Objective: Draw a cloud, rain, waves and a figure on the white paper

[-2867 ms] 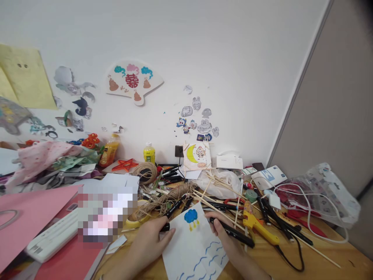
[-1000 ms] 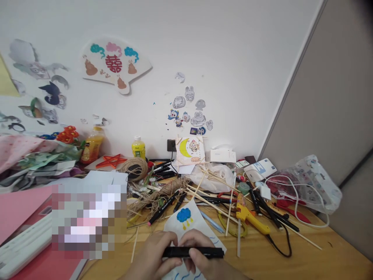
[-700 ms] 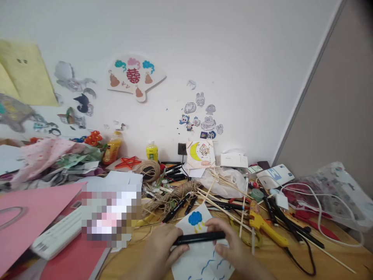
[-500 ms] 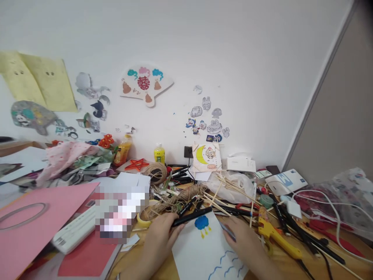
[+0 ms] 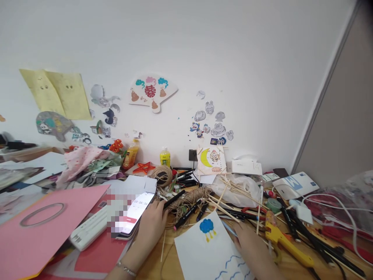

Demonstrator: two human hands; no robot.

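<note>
A sheet of white paper (image 5: pixel 201 249) lies on the table in front of me, with a blue cloud, yellow drops and blue wavy lines drawn on it. My left hand (image 5: pixel 154 217) is closed around a black marker (image 5: pixel 174 199), held over the clutter left of the sheet. At the sheet's right edge, my right hand (image 5: pixel 247 237) is closed on a slim light-blue pen (image 5: pixel 229 228); its fingers are partly hidden. Just beyond the paper lie another black marker with a pink end (image 5: pixel 188 214) and a bundle of twine (image 5: pixel 198 193).
On the right are a yellow glue gun (image 5: pixel 287 243), thin wooden sticks (image 5: pixel 223 210) and a white cable (image 5: pixel 340 210). To the left lie a phone (image 5: pixel 136 212), a white power strip (image 5: pixel 93 229) and pink card (image 5: pixel 78 210). Bottles (image 5: pixel 164 156) stand by the wall.
My left hand has carried the black marker leftward, away from the paper's top edge. My right hand stays beside the sheet with the pen. The view has shifted a little left.
</note>
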